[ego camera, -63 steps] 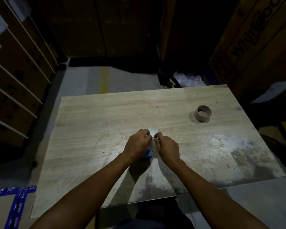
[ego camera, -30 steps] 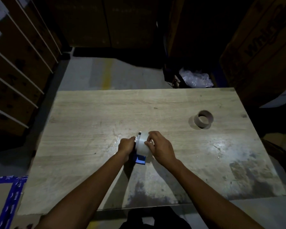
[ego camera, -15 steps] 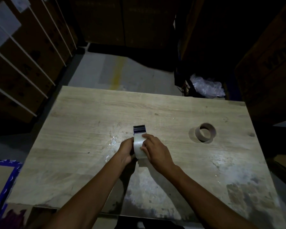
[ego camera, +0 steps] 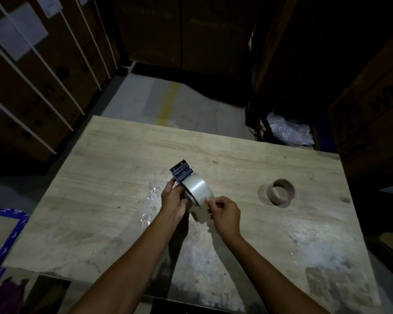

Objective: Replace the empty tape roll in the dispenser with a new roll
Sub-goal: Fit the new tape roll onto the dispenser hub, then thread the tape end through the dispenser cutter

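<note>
The left hand (ego camera: 174,200) holds the tape dispenser (ego camera: 181,172) above the counter (ego camera: 114,177), grip clenched around its body, with the dark head protruding beyond the fingers. The new clear tape roll (ego camera: 196,191) sits in the dispenser, just right of this grip. The right hand (ego camera: 225,215) pinches the roll's near edge. The empty cardboard core (ego camera: 280,193) stands on the counter, well apart to the right.

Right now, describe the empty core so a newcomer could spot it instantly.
Start at the wooden table and look to its right side, away from the hands. The empty core stands alone there, a bare brown cardboard ring. Unlike the clear new roll on the dispenser, it carries no tape and nobody touches it.
</note>
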Available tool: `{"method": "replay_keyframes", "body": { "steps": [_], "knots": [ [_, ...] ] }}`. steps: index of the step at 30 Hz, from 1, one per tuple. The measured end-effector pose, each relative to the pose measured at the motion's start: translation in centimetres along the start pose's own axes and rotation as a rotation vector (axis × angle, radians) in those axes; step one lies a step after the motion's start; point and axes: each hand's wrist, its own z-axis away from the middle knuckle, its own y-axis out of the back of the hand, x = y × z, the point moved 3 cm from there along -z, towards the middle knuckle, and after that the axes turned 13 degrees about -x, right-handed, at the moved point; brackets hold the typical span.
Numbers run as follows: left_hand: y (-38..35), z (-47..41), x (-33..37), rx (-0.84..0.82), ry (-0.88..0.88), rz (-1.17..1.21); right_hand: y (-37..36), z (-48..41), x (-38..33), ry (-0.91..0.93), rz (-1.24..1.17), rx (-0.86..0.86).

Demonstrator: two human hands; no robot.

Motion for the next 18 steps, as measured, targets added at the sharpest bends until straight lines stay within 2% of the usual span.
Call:
{"method": "replay_keyframes", "body": {
  "steps": [7,12,15,18],
  "knots": [
    [-0.6,1.2,0.2,0.031,-0.142,-0.076,-1.2,-0.3,1.4,-0.256,-0.449,-0.002],
    [-0.8,1.4,0.5,-0.007,-0.170,-0.151,-1.0,-0.7,1.2,-0.422,-0.781,0.048],
    [-0.7,1.4,0.6,-0.037,-0.168,-0.196,-0.6,-1.0,1.3,-0.440,-0.803,0.023],
    [-0.4,1.3,0.6,-0.078,-0.143,-0.206,-0.2,-1.1,1.6,-0.407,-0.674,-0.022]
  ]
}}
